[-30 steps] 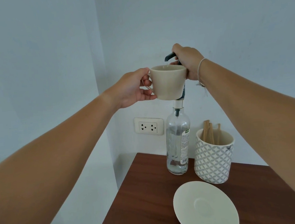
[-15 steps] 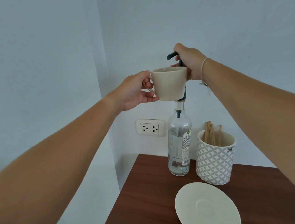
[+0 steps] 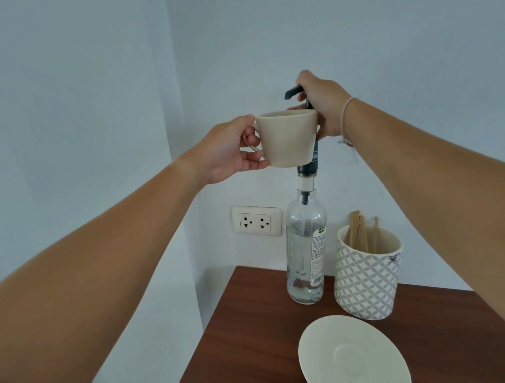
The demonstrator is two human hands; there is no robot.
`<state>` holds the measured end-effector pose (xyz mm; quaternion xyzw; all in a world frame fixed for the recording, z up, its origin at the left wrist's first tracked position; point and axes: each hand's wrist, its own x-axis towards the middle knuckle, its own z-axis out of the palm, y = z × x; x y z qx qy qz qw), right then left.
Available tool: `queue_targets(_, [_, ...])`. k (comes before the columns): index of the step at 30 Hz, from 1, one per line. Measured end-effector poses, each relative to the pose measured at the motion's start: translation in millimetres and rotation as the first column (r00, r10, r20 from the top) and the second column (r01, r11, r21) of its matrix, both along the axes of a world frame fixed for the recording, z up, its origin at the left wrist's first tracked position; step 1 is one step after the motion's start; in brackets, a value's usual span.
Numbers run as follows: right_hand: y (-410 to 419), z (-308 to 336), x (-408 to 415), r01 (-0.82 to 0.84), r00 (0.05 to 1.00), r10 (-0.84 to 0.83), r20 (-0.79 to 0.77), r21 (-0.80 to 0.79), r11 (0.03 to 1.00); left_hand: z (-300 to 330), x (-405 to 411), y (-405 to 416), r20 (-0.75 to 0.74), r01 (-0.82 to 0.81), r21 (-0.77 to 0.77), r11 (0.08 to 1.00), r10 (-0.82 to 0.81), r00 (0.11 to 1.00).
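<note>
While left hand (image 3: 229,150) is gripping the cup (image 3: 289,139) by its handle, right hand (image 3: 324,105) is clutching the pump (image 3: 293,91).
Probably dispensing into the cup; next is needing a straight downward press.

Both bare arms reach forward and upward, almost straight. The left arm (image 3: 99,266) rises from the lower left corner. The left hand (image 3: 226,151) has its thumb on top and its fingers curled through and under the handle of a cup (image 3: 288,139), which it holds upright. The right arm (image 3: 442,180) comes in from the right edge. The right hand (image 3: 324,105) sits slightly higher and farther off, its back turned to the camera and its fingers wrapped round the head of a pump (image 3: 293,91). Part of its palm is hidden behind the cup. A thin band (image 3: 345,119) circles the right wrist. The hands are close together.
</note>
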<state>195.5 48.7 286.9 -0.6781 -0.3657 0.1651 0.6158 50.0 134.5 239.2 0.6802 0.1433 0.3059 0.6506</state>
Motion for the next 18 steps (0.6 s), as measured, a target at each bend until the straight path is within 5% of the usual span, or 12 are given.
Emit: queue_targets(18, [1.3, -8.1, 0.2, 0.028, 0.999, -0.030, 0.024, 0.060, 0.998, -5.9, 1.9, 3.5, -0.008, 0.018, -0.012, 1.000, -0.018, 1.000])
